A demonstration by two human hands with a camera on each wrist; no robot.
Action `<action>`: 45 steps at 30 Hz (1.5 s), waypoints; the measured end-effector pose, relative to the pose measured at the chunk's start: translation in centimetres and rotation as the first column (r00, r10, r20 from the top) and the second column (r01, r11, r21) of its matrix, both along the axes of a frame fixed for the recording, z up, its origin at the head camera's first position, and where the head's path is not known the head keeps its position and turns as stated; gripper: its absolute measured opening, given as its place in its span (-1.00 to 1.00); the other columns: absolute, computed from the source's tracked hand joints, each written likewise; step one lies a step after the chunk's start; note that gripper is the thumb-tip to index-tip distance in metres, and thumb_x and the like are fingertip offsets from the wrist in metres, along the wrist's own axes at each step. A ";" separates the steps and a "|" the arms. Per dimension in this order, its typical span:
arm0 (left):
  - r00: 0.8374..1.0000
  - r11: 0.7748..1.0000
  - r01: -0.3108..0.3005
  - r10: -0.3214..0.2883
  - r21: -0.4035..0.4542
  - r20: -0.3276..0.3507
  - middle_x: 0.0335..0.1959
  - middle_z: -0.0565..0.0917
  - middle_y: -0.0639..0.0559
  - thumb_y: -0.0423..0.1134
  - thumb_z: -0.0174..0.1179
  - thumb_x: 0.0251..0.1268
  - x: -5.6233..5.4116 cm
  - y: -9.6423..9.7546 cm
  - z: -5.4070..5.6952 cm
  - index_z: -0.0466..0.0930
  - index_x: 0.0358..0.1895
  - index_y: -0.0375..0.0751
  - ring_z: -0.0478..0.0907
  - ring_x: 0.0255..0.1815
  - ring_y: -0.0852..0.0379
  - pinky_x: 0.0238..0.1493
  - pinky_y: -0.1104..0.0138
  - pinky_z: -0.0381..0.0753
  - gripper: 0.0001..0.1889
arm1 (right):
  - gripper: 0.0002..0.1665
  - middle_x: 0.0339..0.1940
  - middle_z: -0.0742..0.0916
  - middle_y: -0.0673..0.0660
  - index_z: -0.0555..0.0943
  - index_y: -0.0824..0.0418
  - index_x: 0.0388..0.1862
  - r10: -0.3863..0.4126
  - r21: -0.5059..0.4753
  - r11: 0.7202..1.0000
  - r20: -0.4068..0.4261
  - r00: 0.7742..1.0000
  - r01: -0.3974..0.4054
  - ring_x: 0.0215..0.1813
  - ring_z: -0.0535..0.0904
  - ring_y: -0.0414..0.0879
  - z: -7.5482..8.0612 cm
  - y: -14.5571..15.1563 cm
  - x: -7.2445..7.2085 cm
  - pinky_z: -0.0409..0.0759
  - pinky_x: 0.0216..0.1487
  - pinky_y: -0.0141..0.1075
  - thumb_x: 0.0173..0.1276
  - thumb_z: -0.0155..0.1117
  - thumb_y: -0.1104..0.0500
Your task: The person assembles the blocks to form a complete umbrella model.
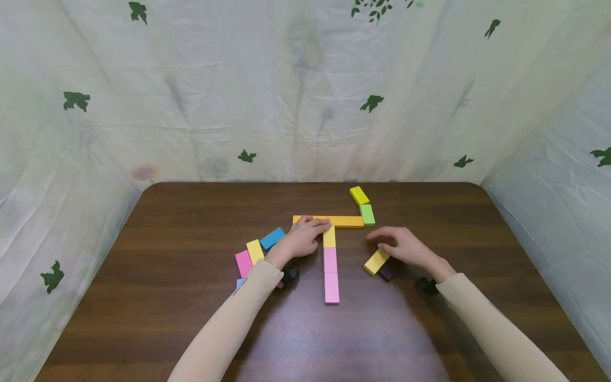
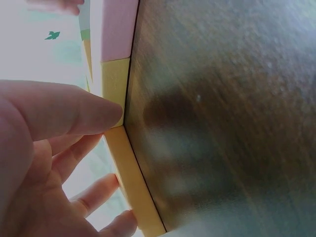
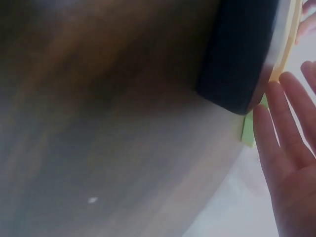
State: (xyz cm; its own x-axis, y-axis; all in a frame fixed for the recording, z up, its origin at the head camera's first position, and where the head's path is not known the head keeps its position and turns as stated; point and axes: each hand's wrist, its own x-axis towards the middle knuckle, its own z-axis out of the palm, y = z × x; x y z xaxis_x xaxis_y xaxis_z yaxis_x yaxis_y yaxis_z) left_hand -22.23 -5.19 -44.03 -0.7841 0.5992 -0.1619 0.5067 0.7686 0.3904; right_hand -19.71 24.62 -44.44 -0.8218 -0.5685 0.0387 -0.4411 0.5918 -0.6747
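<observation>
My left hand (image 1: pixel 302 240) rests over the left part of a row of orange blocks (image 1: pixel 347 222), its fingertips at the row and beside a pale yellow block (image 1: pixel 329 237). In the left wrist view the thumb (image 2: pixel 84 109) overlaps that yellow block, and other fingertips touch the orange side. Below the yellow block, two pink blocks (image 1: pixel 331 273) continue in a straight line. My right hand (image 1: pixel 406 245) hovers at the right with fingers extended, its thumb by the end of a yellow block (image 1: pixel 376 261). A dark block (image 1: pixel 387 270) lies beside that one, partly hidden.
A green block (image 1: pixel 367 215) and a bright yellow block (image 1: pixel 359 195) run up from the orange row's right end. Left of my left forearm lie a blue block (image 1: pixel 272 239), a yellow block (image 1: pixel 255 250) and a pink block (image 1: pixel 243 263). Curtains surround the wooden table (image 1: pixel 191 212).
</observation>
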 end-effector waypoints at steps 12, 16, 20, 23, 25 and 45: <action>1.000 1.000 0.000 0.000 0.002 -0.001 0.46 0.22 0.05 -0.44 0.00 0.34 0.0 0.0 0.2 0.24 0.44 -0.06 0.00 0.45 -0.19 0.39 -0.09 -0.05 -0.41 | -0.72 0.03 0.68 0.12 0.71 0.18 -0.12 0.133 0.037 0.990 -0.005 0.991 -0.133 0.10 0.55 0.07 0.0 0.6 0.6 0.48 0.09 0.01 0.26 0.21 0.41; 1.000 1.000 0.006 -0.006 0.003 -0.009 0.45 0.23 0.05 -0.43 0.00 0.34 0.0 0.0 0.1 0.25 0.44 -0.06 0.03 0.44 -0.18 0.37 -0.10 0.00 -0.41 | -0.69 0.06 0.66 0.13 0.71 0.19 -0.05 0.150 0.075 0.986 0.008 0.989 -0.150 0.13 0.53 0.10 -0.1 0.8 0.5 0.45 0.11 0.07 0.28 0.21 0.41; 1.000 1.000 0.002 -0.002 0.002 -0.008 0.45 0.22 0.06 -0.43 0.00 0.34 0.0 0.0 0.1 0.24 0.45 -0.05 0.03 0.43 -0.18 0.37 -0.11 0.01 -0.40 | -0.69 0.03 0.67 0.10 0.70 0.19 -0.02 0.135 0.082 0.988 -0.018 0.991 -0.133 0.09 0.54 0.06 -0.2 0.8 0.3 0.47 0.09 0.04 0.30 0.23 0.39; 1.000 1.000 -0.005 0.005 0.000 -0.006 0.46 0.22 0.07 -0.43 0.01 0.34 -0.1 0.0 0.1 0.25 0.45 -0.04 0.03 0.43 -0.18 0.36 -0.12 0.01 -0.40 | -0.71 -0.02 0.68 0.05 0.68 0.18 -0.01 0.095 0.090 0.992 -0.040 0.995 -0.091 0.03 0.56 0.00 -0.3 0.6 0.1 0.50 0.05 -0.02 0.31 0.24 0.36; 1.000 1.000 -0.005 0.005 0.001 -0.007 0.45 0.22 0.07 -0.43 0.01 0.33 -0.1 0.0 0.0 0.25 0.45 -0.04 0.04 0.43 -0.18 0.36 -0.12 0.02 -0.40 | -0.72 -0.04 0.68 0.04 0.67 0.17 0.00 0.065 0.097 0.993 -0.044 0.997 -0.060 0.01 0.55 -0.03 -0.3 0.5 0.1 0.51 0.03 -0.04 0.32 0.25 0.33; 1.000 1.000 -0.006 0.006 -0.003 0.005 0.46 0.22 0.04 -0.42 0.00 0.36 0.2 0.1 0.3 0.24 0.45 -0.05 0.01 0.45 -0.17 0.35 -0.15 0.00 -0.42 | -0.66 -0.04 0.65 0.06 0.64 0.16 -0.01 0.038 0.114 0.993 -0.032 0.999 -0.034 0.03 0.53 0.00 -0.1 -0.1 0.1 0.49 0.05 -0.02 0.23 0.30 0.38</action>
State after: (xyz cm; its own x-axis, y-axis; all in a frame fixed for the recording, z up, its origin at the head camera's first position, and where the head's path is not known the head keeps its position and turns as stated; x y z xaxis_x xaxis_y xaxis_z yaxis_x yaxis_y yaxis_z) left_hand -22.06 -5.12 -43.74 -0.7871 0.5935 -0.1681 0.4997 0.7732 0.3905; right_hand -19.63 24.51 -44.55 -0.8002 -0.5997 0.0000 -0.4850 0.6472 -0.5881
